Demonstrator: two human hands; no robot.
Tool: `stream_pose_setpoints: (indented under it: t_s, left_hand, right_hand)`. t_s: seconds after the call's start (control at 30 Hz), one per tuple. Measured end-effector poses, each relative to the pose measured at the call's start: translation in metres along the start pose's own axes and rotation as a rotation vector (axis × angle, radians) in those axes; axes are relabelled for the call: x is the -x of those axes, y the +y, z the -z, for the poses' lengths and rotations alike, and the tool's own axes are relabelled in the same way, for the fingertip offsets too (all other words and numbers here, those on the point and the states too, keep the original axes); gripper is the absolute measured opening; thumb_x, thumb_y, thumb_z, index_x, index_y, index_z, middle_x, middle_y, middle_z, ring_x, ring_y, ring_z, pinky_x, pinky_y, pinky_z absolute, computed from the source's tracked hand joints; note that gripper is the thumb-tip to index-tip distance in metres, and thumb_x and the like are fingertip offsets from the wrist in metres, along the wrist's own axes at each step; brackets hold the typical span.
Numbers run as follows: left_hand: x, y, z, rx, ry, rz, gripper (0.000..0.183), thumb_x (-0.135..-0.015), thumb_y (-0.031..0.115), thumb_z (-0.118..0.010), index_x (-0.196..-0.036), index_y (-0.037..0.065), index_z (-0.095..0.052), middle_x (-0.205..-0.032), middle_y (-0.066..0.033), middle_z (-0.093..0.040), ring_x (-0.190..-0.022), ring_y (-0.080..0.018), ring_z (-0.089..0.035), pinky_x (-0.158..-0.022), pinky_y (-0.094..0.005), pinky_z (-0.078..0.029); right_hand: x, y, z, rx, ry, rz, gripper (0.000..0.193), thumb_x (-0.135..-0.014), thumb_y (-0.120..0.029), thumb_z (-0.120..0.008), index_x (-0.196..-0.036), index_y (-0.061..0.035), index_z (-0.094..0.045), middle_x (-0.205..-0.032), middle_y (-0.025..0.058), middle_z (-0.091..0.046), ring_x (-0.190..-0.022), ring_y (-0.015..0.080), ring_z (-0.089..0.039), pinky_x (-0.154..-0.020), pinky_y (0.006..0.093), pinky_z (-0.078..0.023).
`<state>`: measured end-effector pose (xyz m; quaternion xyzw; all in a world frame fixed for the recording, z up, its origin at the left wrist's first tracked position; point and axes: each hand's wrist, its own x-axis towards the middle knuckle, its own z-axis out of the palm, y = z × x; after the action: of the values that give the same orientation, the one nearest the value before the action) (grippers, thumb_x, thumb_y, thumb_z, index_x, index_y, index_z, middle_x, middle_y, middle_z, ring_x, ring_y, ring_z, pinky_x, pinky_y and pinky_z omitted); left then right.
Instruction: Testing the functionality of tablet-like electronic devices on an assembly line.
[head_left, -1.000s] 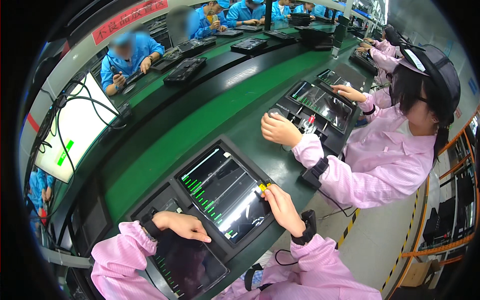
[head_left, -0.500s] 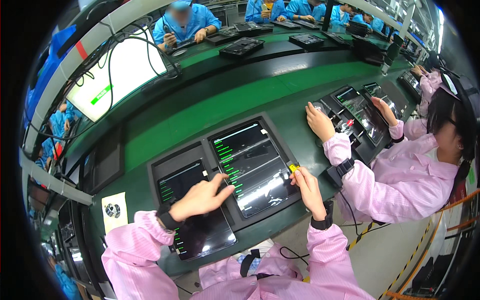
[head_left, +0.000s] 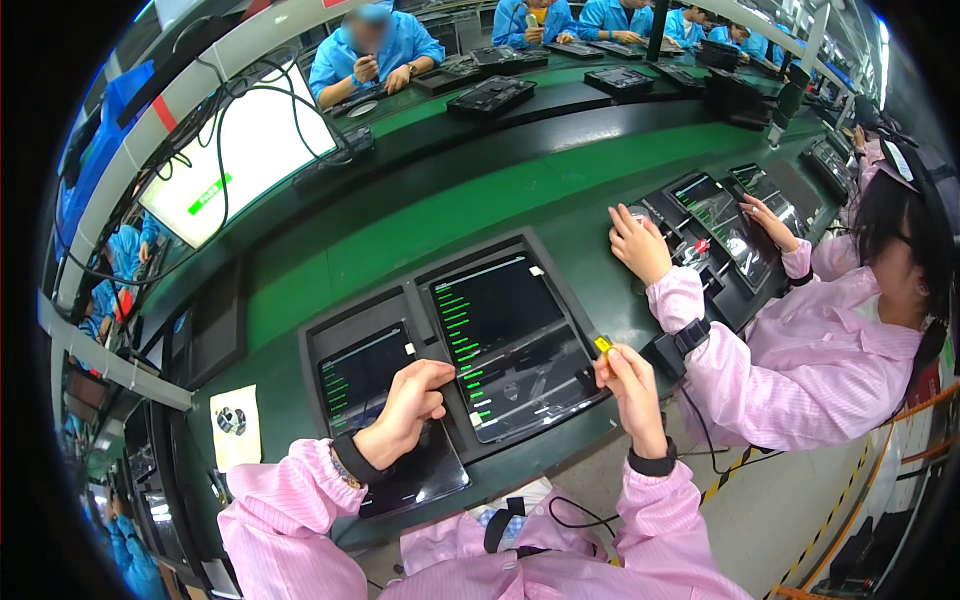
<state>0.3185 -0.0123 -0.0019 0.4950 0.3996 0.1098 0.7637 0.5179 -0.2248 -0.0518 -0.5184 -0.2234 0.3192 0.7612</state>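
Note:
A dark tablet [head_left: 515, 350] with rows of green text lies, slightly askew, in the right recess of a black tray [head_left: 422, 312]. My left hand [head_left: 400, 412] is closed, its fingers curled at that tablet's left edge; what is inside them is hidden. Beneath this hand, a second tablet [head_left: 365, 365] with similar text lies in the left recess, partly covered. At the first tablet's lower right corner, my right hand [head_left: 632, 390] pinches a small yellow piece [head_left: 603, 344] with a dark mark. Its lower fingers are close to the tablet's edge.
To the right, a co-worker's hands [head_left: 642, 245] are over a black fixture with another tablet [head_left: 715, 215]. A lit monitor [head_left: 240, 150] with hanging cables stands at the far left. A yellowish sheet [head_left: 236, 440] lies left of the tray. Several black units sit across the bench.
My left hand has gone from an outstretched index finger to curled fingers at the tablet's edge. The right tablet has shifted slightly and its reflections differ. My right hand has moved slightly right.

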Motion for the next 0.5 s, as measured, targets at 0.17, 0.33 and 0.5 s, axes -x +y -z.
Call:
stream_pose_setpoints:
  t_s: [0.17, 0.33, 0.5]
  left_hand:
    - [0.032, -0.007, -0.009, -0.026, -0.118, 0.105, 0.026, -0.091, 0.018, -0.053, -0.112, 0.002, -0.053, -0.101, -0.0081, -0.057, -0.044, -0.0053, -0.031, -0.051, -0.0262, -0.039]
    - [0.068, 0.01, 0.004, -0.258, -0.212, -0.21, 0.025, -0.092, 0.015, -0.048, -0.113, 0.002, -0.053, -0.133, -0.017, -0.051, -0.045, -0.0045, -0.042, -0.062, -0.0243, -0.049]
    - [0.125, 0.02, 0.041, -0.232, -0.14, -0.394, 0.025, -0.091, 0.012, -0.044, -0.111, -0.001, -0.051, -0.136, -0.0242, -0.047, -0.045, -0.0052, -0.045, -0.063, -0.0237, -0.048]
  right_hand:
    - [0.038, -0.004, 0.002, 0.058, 0.107, -0.02, 0.021, -0.098, -0.016, -0.044, -0.085, -0.0019, -0.053, -0.075, 0.0025, -0.048, -0.07, 0.0112, -0.048, -0.069, 0.0259, -0.04]
    - [0.103, 0.022, -0.034, 0.058, 0.274, 0.158, 0.025, -0.099, -0.019, -0.041, -0.079, -0.0048, -0.045, -0.072, 0.0018, -0.043, -0.067, 0.0131, -0.045, -0.097, 0.0413, -0.042]
    - [0.174, 0.056, -0.103, 0.092, 0.013, -0.2, 0.022, -0.099, -0.015, -0.043, -0.091, 0.0013, -0.055, -0.077, 0.003, -0.055, -0.072, 0.0073, -0.052, -0.071, 0.0235, -0.044]
